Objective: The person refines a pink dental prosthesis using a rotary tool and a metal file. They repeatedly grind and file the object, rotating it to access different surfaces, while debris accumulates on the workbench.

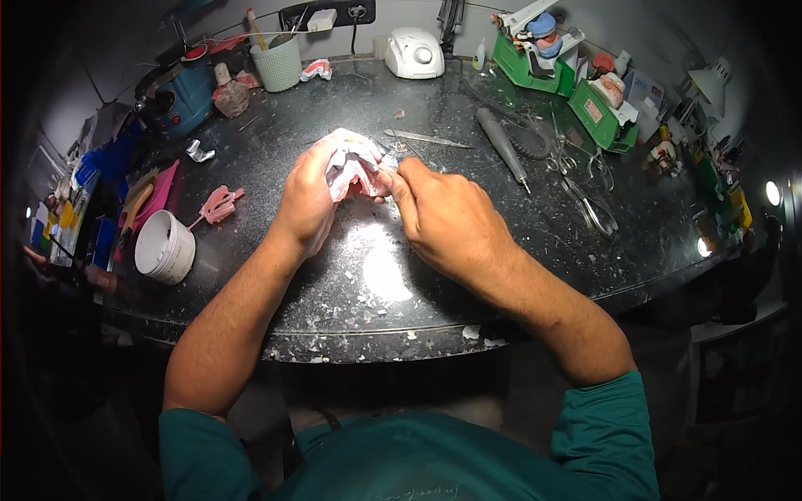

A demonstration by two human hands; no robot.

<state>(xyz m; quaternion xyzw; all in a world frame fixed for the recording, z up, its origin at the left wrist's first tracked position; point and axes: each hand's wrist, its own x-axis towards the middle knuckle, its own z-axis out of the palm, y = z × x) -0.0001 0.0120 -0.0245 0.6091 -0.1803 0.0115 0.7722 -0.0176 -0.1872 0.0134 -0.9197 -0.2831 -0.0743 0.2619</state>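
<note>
Over the middle of the dark bench, my left hand (307, 196) is closed around a dental piece (349, 177), pink inside a pale grey-white arch. My right hand (451, 209) meets it from the right, fingers curled and thumb pressed against the piece's right edge. Whatever my right fingers grip is mostly hidden by the hand. Just beyond both hands a thin metal spatula (428, 139) lies flat on the bench. Farther right rests a grey handpiece (501, 149) with a thin bur at its tip.
A white tub (165, 248) and a pink wax-like piece (219, 205) are on the left. Scissors and pliers (589, 204) lie right. A white control box (414, 53), a pale cup of tools (276, 64) and green trays (603, 117) with dental models line the back. White scraps dot the front edge.
</note>
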